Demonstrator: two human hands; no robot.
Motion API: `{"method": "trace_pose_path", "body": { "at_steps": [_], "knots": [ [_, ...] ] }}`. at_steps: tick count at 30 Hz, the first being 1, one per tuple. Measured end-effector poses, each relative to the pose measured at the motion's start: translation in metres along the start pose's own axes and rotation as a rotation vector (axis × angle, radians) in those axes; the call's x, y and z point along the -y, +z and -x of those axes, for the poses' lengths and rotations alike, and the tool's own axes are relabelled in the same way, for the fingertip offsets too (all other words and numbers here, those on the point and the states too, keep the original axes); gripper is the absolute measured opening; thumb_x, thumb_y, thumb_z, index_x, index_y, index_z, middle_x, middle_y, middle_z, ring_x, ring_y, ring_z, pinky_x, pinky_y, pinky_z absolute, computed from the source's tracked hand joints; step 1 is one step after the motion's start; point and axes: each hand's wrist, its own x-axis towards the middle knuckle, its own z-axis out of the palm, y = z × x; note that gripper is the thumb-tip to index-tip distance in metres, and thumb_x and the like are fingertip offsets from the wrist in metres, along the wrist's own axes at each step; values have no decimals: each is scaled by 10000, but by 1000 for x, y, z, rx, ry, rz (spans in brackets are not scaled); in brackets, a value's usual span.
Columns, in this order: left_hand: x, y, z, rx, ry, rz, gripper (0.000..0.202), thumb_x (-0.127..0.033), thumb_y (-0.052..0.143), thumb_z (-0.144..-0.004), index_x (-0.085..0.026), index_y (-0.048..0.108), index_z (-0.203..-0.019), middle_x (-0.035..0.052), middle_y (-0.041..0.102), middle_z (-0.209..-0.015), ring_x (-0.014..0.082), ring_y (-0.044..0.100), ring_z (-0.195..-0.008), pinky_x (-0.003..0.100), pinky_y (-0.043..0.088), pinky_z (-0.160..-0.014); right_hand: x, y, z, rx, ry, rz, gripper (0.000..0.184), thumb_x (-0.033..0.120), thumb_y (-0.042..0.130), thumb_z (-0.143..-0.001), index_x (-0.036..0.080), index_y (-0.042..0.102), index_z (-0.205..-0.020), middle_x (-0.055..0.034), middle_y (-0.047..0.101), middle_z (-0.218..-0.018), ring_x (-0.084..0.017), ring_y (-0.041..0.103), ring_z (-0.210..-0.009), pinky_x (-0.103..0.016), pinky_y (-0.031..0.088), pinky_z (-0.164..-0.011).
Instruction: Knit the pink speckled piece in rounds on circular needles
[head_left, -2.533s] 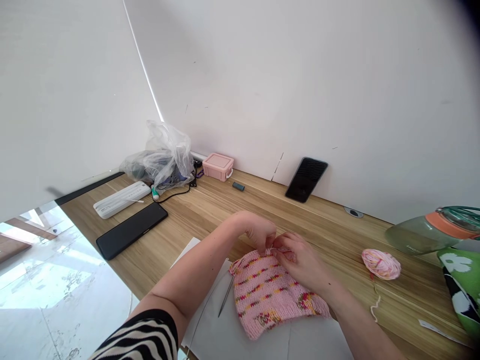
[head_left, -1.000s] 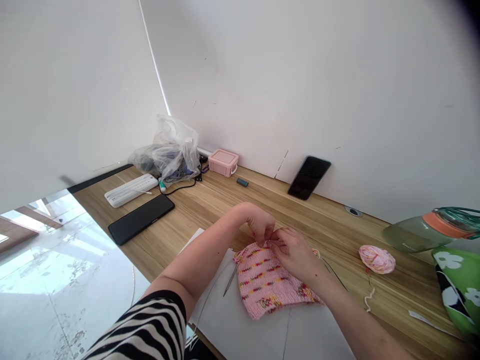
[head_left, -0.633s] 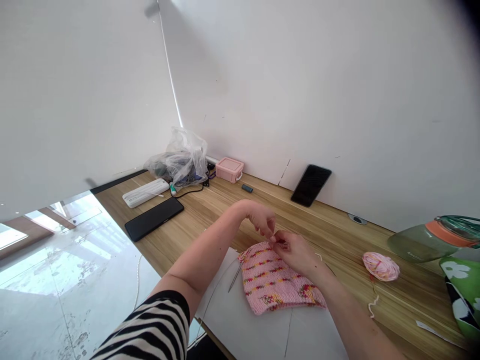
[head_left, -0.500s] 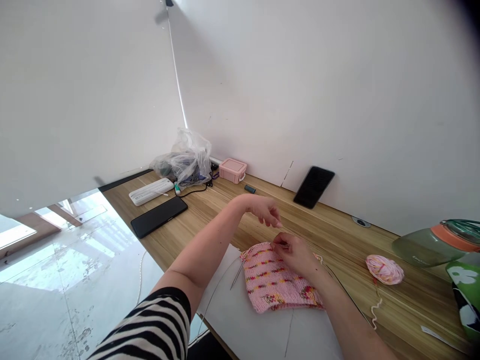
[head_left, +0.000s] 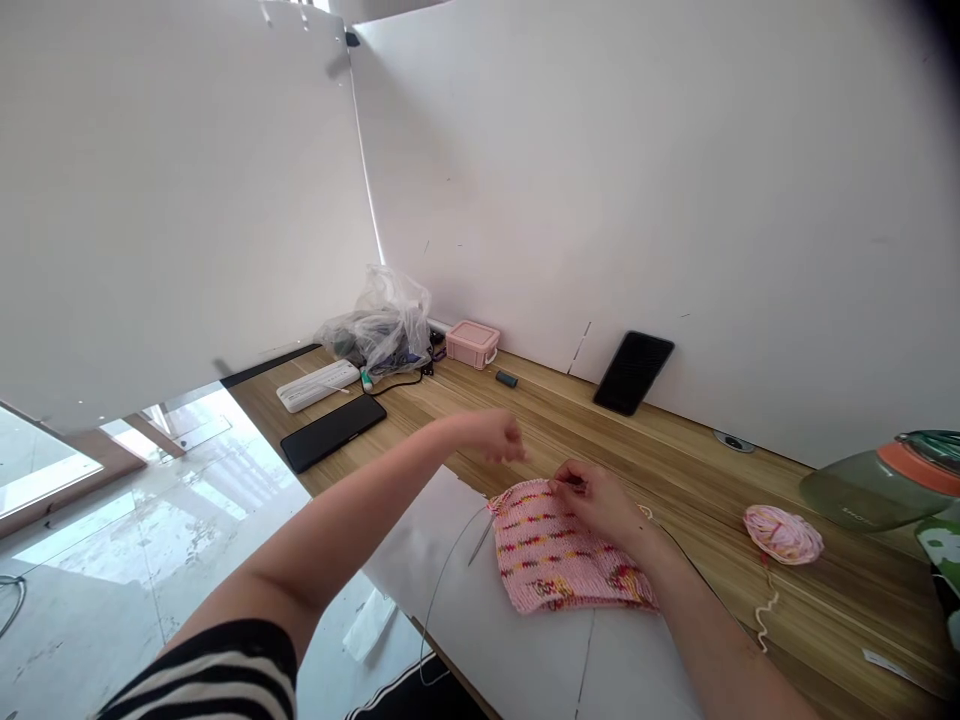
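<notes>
My right hand (head_left: 596,505) pinches the top edge of a pink knitted piece (head_left: 551,550) with rows of red, yellow and green flecks. The piece lies on a white sheet (head_left: 409,545). From its upper left corner sticks a metal knitting needle (head_left: 481,541), whose thin cable (head_left: 437,590) loops down past the desk edge. Raised above and left of the knitting, my left hand (head_left: 499,437) is apart from it, with curled fingers, slightly blurred. Whatever those fingers may pinch is too small to make out.
To the right lie a pink yarn ball (head_left: 782,534) and a green bottle (head_left: 847,492). A phone (head_left: 634,372) leans on the wall. Farther left are a black phone (head_left: 334,433), a white power bank (head_left: 319,386), a plastic bag (head_left: 390,315) and a pink box (head_left: 472,343).
My left hand has moved left, away from my right hand. My right hand stays at the knitting's top edge. The whole view has shifted slightly.
</notes>
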Motion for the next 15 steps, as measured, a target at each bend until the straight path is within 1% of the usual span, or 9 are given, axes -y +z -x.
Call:
{"method": "trace_pose_path", "body": {
  "at_steps": [2, 4, 6, 8, 10, 13, 15],
  "knots": [
    [9, 22, 17, -16, -19, -72, 331, -415, 802, -562, -154, 662, -709, 11, 631, -653, 146, 546, -617, 254, 403, -575, 2, -2, 1, -2, -1, -2, 234, 362, 513, -818, 185, 644, -738, -36, 688, -728, -183, 611, -693, -311, 460, -653],
    [17, 39, 31, -53, -10, -127, 297, -400, 781, -578, -162, 654, -704, 9, 634, -671, 146, 532, -628, 245, 362, -557, 4, -5, 1, -5, 3, 0, 245, 379, 515, -820, 188, 649, -747, -35, 690, -730, -184, 609, -690, -312, 455, -641],
    [24, 51, 37, -134, 23, -166, 242, -362, 740, -610, -166, 649, -718, 9, 640, -704, 144, 527, -642, 239, 335, -544, 5, -6, 2, -8, 8, 7, 253, 397, 518, -817, 191, 648, -746, -36, 692, -736, -187, 613, -697, -313, 454, -641],
    [29, 59, 37, -189, 37, -158, 162, -298, 680, -639, -164, 647, -725, 5, 639, -712, 138, 524, -644, 236, 321, -538, 6, -6, 2, -8, 10, 19, 259, 412, 523, -812, 196, 643, -735, -36, 693, -735, -188, 617, -697, -315, 454, -642],
    [33, 63, 33, -222, 41, -128, 107, -245, 612, -657, -158, 644, -710, -3, 620, -676, 129, 511, -625, 233, 312, -529, 5, -6, 2, -13, 10, 34, 265, 422, 521, -809, 200, 638, -724, -36, 691, -720, -189, 616, -683, -316, 450, -634],
    [38, 67, 29, -262, 68, -87, 117, -214, 545, -671, -150, 642, -689, -19, 576, -616, 114, 483, -596, 225, 298, -515, 5, -5, 2, -23, 5, 50, 263, 419, 515, -808, 202, 631, -716, -34, 688, -708, -189, 616, -673, -318, 448, -632],
    [41, 68, 28, -273, 92, -63, 131, -206, 529, -672, -146, 644, -687, -27, 564, -609, 106, 472, -594, 218, 298, -515, 6, -5, 2, -21, 0, 55, 259, 415, 512, -807, 203, 630, -715, -33, 690, -715, -190, 619, -678, -317, 451, -633]
  ]
}}
